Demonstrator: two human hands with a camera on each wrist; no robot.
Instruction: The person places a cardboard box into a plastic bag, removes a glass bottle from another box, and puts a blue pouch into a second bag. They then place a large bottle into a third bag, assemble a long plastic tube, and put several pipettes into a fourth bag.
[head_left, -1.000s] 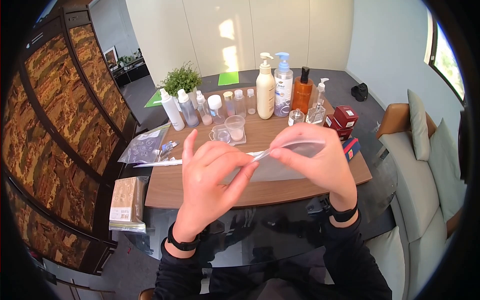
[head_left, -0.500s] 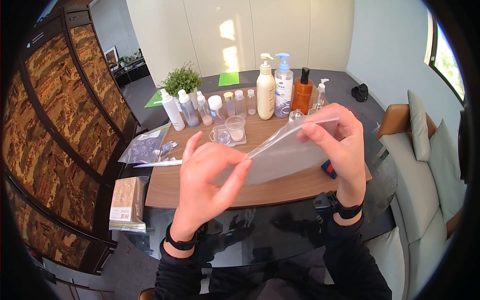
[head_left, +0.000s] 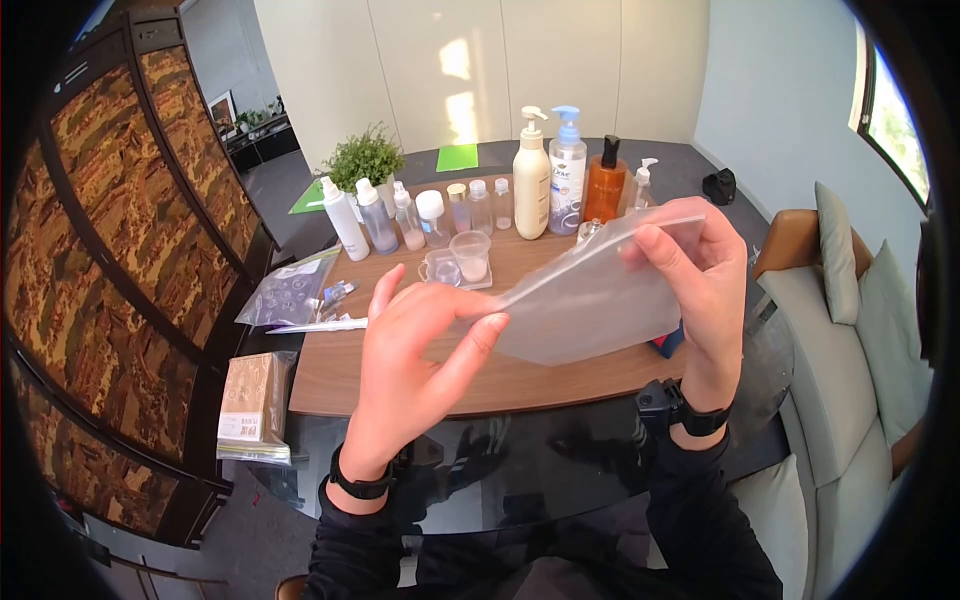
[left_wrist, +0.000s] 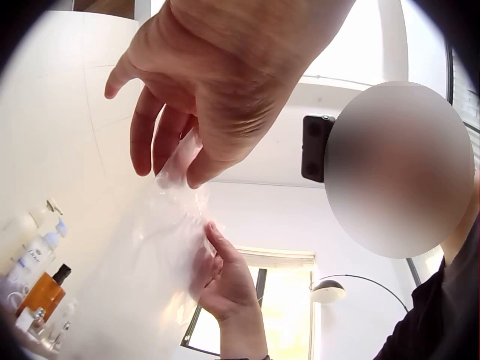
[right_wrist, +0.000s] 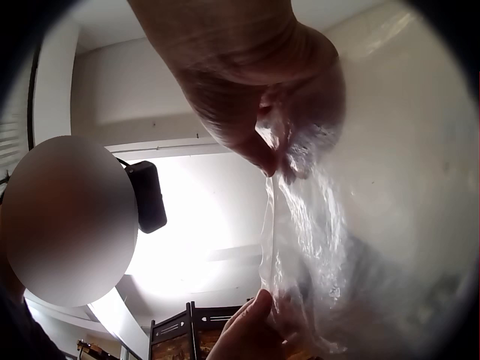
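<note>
A translucent plastic bag (head_left: 595, 310) hangs over the front part of the wooden table, its top edge stretched slantwise between both hands. The left hand (head_left: 418, 350) pinches the lower left corner of that edge between thumb and index finger, with the little finger lifted. At the upper right end, the right hand (head_left: 703, 265) pinches the bag between thumb and fingers; some of its fingers are behind the film. In the left wrist view the bag (left_wrist: 135, 262) spreads wide and cloudy below the left hand. The right wrist view shows the edge of the bag (right_wrist: 273, 225) running taut between the hands.
Pump bottles (head_left: 531, 190) and an amber bottle (head_left: 604, 185) stand at the back of the table (head_left: 380, 375). Several small travel bottles (head_left: 408, 220) line its left back, with a clear cup (head_left: 470, 255) before them. A packaged brown box (head_left: 252, 405) lies at the left.
The right hand has slid right and upward along the bag's edge, away from the left hand, and the bag is spread wider. The left hand has barely moved.
</note>
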